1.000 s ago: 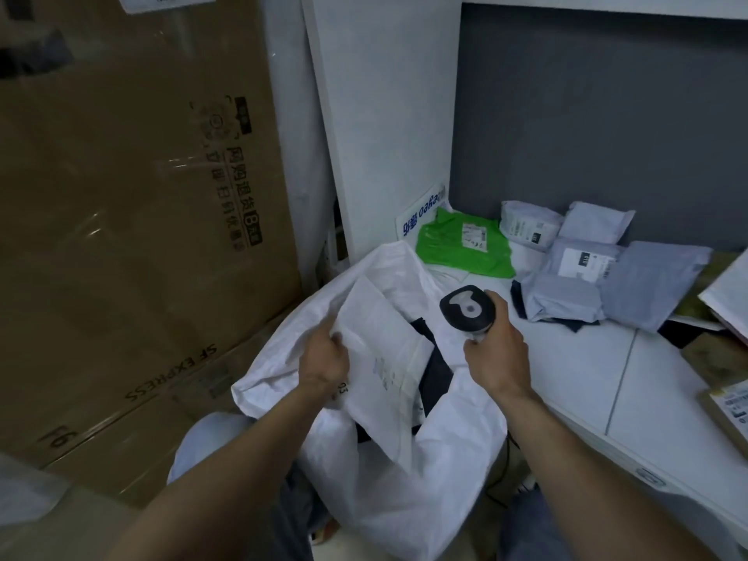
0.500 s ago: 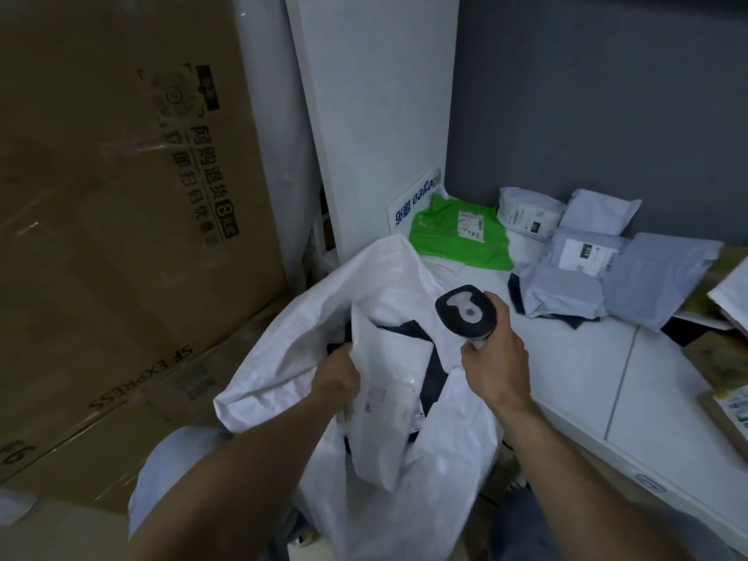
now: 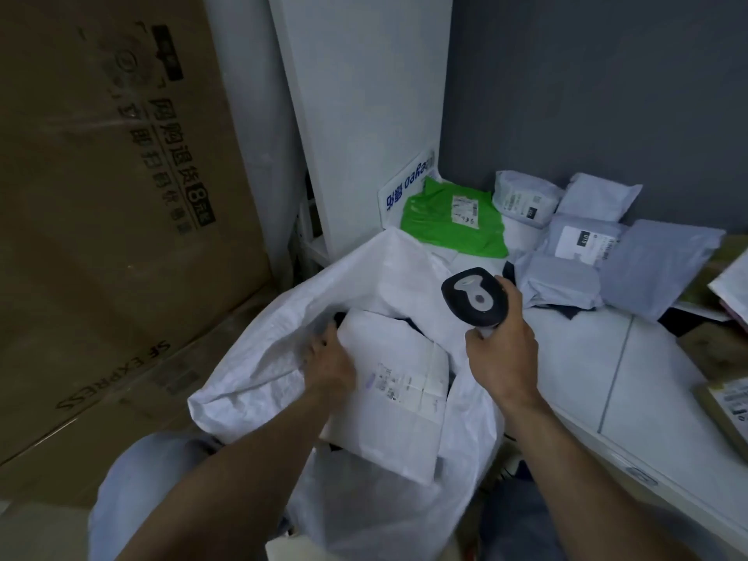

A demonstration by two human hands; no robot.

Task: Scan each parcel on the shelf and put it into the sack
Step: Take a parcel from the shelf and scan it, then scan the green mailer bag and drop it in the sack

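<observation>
A large white woven sack (image 3: 283, 330) stands open in front of me, against the shelf's edge. My left hand (image 3: 330, 364) reaches into its mouth and grips a flat white parcel (image 3: 398, 392) with a label, lying tilted inside the sack. My right hand (image 3: 502, 352) holds a dark handheld scanner (image 3: 475, 297) upright above the sack's right rim. On the white shelf (image 3: 574, 366) lie a green parcel (image 3: 449, 224) and several grey and white mailer parcels (image 3: 583, 253) near the back wall.
Big brown cardboard boxes (image 3: 113, 204) fill the left side. A white upright panel (image 3: 364, 115) stands behind the sack. Brown parcels (image 3: 724, 402) lie at the shelf's right edge. My knees show at the bottom.
My left hand has pushed the white parcel from upright above the sack down into its mouth, now lying flatter. The scanner hand has stayed in place.
</observation>
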